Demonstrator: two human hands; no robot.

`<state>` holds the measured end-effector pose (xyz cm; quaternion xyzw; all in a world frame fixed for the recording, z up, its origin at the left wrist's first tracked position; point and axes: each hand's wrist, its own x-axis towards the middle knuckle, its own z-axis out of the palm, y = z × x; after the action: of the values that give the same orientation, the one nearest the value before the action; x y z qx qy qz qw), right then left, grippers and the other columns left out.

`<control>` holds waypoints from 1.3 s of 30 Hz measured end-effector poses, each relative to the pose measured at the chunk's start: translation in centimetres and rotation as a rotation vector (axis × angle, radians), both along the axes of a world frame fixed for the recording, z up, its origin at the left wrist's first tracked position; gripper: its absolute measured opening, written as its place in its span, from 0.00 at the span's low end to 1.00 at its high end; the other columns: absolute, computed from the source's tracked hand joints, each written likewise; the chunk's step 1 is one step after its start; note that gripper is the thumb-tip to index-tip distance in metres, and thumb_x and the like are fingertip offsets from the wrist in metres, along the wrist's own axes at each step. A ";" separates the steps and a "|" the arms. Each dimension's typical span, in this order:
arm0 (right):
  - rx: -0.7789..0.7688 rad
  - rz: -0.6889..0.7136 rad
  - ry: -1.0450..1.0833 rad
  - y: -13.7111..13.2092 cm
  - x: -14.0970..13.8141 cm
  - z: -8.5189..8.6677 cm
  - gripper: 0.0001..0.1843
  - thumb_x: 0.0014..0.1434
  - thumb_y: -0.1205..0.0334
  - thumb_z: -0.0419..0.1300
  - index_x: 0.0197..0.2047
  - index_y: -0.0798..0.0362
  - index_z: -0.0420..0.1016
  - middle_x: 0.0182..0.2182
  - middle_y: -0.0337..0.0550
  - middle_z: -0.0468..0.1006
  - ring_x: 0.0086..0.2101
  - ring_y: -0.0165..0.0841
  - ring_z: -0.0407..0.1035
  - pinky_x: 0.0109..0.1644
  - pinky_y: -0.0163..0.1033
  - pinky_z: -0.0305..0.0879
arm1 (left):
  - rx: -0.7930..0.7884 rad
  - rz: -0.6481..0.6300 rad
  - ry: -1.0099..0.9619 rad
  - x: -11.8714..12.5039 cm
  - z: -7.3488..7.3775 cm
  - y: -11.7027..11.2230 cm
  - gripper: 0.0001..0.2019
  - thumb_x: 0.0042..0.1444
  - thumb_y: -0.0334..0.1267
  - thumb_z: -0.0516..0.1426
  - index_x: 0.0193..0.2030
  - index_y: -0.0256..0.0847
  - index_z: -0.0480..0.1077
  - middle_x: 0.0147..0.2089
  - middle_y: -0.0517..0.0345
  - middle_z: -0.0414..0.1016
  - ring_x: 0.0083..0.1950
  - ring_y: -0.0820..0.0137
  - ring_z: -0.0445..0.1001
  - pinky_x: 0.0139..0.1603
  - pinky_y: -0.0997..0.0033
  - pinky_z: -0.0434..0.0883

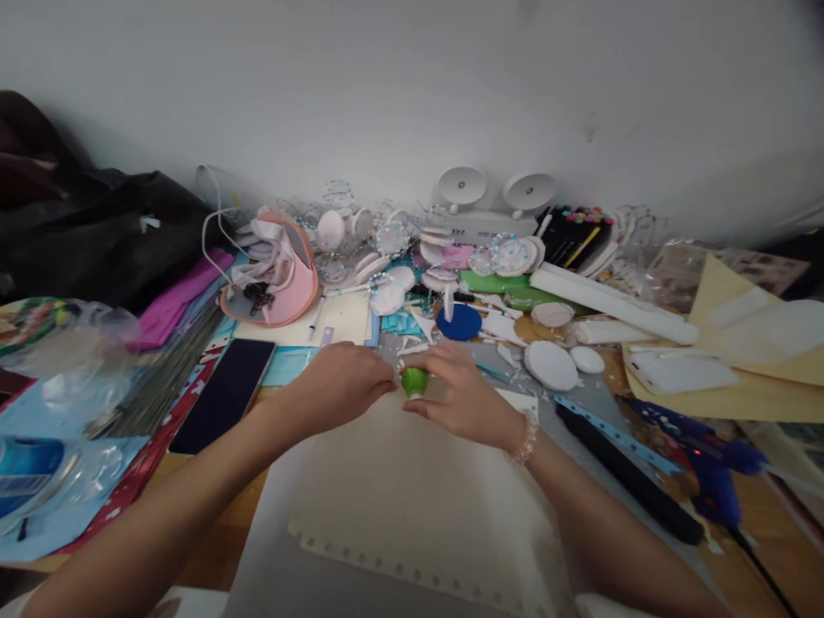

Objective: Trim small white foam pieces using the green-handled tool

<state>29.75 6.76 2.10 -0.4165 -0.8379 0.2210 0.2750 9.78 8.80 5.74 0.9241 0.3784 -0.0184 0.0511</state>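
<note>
My right hand (463, 395), with a beaded bracelet at its wrist, pinches a small rounded green object (415, 381) between thumb and fingers. Some white shows along the object's lower edge, and its kind is unclear. Just to the left, my left hand (344, 386) is closed with its fingers curled inward. Its fingertips come close to the green object; whatever they hold, if anything, is hidden. Beneath both hands lies a cream sheet of paper (418, 489) with punched holes along its near edge. White scraps (412, 345) lie just beyond the hands.
A phone (224, 395) and a pink visor (293, 275) sit to the left. White discs (552, 365), a blue disc (459, 321) and beaded pieces crowd the back. On the right are a black rod (627, 472) and a blue glue gun (708, 459) with a red light.
</note>
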 end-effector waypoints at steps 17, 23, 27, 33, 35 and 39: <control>-0.408 -0.141 0.397 0.2 0.6 1.0 0.15 0.53 0.54 0.60 0.42 0.52 0.69 0.37 0.42 0.72 0.39 0.34 0.67 0.44 0.39 0.63 | -0.053 0.010 0.016 -0.6 -0.5 -0.4 0.12 0.60 0.39 0.52 0.30 0.40 0.72 0.30 0.56 0.76 0.34 0.66 0.74 0.33 0.71 0.63; -0.602 -0.178 0.466 0.2 0.9 1.4 0.16 0.54 0.64 0.54 0.48 0.49 0.67 0.32 0.36 0.67 0.31 0.29 0.63 0.33 0.34 0.60 | 0.044 -0.067 -0.079 -0.8 -0.7 -1.1 0.10 0.60 0.33 0.50 0.36 0.41 0.73 0.32 0.58 0.76 0.35 0.68 0.73 0.34 0.70 0.64; -0.500 -0.113 0.287 0.1 0.7 1.2 0.13 0.54 0.65 0.54 0.44 0.48 0.70 0.36 0.37 0.72 0.35 0.30 0.66 0.36 0.34 0.61 | 0.172 -0.147 -0.100 -0.9 -0.9 -1.7 0.10 0.59 0.30 0.50 0.42 0.42 0.72 0.31 0.59 0.75 0.32 0.68 0.72 0.33 0.68 0.64; -0.367 -0.015 0.092 0.1 0.5 0.6 0.05 0.55 0.60 0.58 0.34 0.50 0.73 0.30 0.36 0.76 0.33 0.31 0.68 0.38 0.36 0.62 | 0.217 -0.174 -0.090 -0.9 -1.1 -2.1 0.11 0.59 0.30 0.51 0.44 0.42 0.72 0.30 0.60 0.74 0.31 0.70 0.70 0.32 0.68 0.63; -0.352 0.002 0.079 0.0 0.5 0.4 0.04 0.55 0.61 0.57 0.33 0.50 0.73 0.29 0.36 0.75 0.32 0.31 0.68 0.36 0.35 0.62 | 0.213 -0.174 -0.090 -0.9 -1.2 -2.1 0.11 0.59 0.30 0.51 0.43 0.42 0.72 0.30 0.60 0.74 0.31 0.70 0.70 0.32 0.68 0.63; -0.299 0.008 0.063 -0.1 0.4 0.2 0.04 0.56 0.63 0.56 0.32 0.51 0.72 0.27 0.36 0.74 0.30 0.30 0.67 0.34 0.35 0.62 | 0.217 -0.180 -0.090 -0.9 -1.4 -2.2 0.10 0.58 0.30 0.51 0.43 0.42 0.72 0.30 0.60 0.73 0.31 0.69 0.70 0.32 0.67 0.63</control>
<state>30.15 6.65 2.32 -0.4422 -0.7883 0.3573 0.2352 8.89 6.63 4.33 0.9543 0.2908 0.0596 -0.0342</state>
